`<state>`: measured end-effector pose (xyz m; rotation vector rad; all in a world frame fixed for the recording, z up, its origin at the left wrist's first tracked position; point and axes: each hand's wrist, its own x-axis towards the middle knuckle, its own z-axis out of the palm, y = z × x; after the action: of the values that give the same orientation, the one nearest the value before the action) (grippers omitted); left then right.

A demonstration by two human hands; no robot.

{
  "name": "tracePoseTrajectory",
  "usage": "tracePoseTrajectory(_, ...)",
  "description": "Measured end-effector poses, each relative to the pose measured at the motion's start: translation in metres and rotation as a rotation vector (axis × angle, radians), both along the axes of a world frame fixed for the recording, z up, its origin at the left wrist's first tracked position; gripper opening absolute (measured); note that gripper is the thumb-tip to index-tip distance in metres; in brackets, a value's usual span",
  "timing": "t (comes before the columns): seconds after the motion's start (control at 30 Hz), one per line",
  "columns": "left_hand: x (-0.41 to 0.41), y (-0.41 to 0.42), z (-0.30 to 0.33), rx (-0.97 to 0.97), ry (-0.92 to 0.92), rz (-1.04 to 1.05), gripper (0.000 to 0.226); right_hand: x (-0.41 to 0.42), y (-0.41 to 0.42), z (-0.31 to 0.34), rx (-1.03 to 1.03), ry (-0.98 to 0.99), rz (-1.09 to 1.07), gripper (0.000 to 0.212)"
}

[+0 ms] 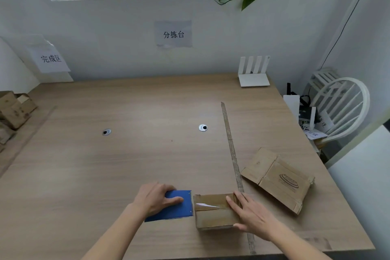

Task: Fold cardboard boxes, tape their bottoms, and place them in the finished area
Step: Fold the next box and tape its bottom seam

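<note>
A small folded cardboard box (215,211) is seen near the front edge of the wooden surface (126,154), lying with a taped face up; a strip of clear tape (207,205) crosses the closed flaps, glossy in the window light. The right hand (251,215) is laid flat over the box's right end, fingers straight and spread, apparently so that the box is pinned and the tape end is pressed down. The left hand (157,198) is closed around a blue tape dispenser (175,207), held touching the box's left edge, probably where the strip is being drawn or cut. A flattened, unfolded carton (278,179) lies to the right, beyond a long strip (233,158) fixed along the surface; this strip is judged to divide stock from the work zone. Finished boxes (12,110) are stacked at far left, below a paper sign (51,58) marking the finished area, well apart from the hands. A second sign (173,34) is fixed on the wall ahead. The taping step is judged nearly complete; transfer to the left stack is not yet done. Whether the tape is severed cannot be told.
</note>
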<state>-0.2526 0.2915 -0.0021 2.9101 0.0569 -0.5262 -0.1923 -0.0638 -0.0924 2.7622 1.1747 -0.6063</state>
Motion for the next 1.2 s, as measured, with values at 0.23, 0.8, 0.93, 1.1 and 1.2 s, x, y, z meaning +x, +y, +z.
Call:
tracePoseTrajectory(0.23, -0.006, 0.006, -0.034, -0.051, -0.007, -0.039, 0.056, -0.003, 0.004, 0.007, -0.025, 0.013, -0.052, 0.090)
tracePoseTrajectory(0.8, -0.016, 0.026, -0.078, -0.196, -0.068, -0.001, 0.067, -0.025, 0.107, -0.004, 0.099, -0.015, 0.029, 0.086)
tracePoseTrajectory(0.93, -0.022, 0.040, -0.079, -0.198, -0.048, -0.014, 0.065, -0.027, 0.096, -0.014, 0.107, -0.010, 0.051, 0.078)
tracePoseTrajectory(1.1, -0.009, 0.025, -0.078, -0.098, -0.067, -0.064, 0.061, -0.024, 0.101, -0.008, 0.119, -0.012, 0.047, 0.080)
tracePoseTrajectory(1.2, 0.000, 0.009, -0.085, -0.009, -0.067, -0.073, 0.054, -0.026, 0.103, -0.005, 0.130, -0.018, 0.024, 0.082)
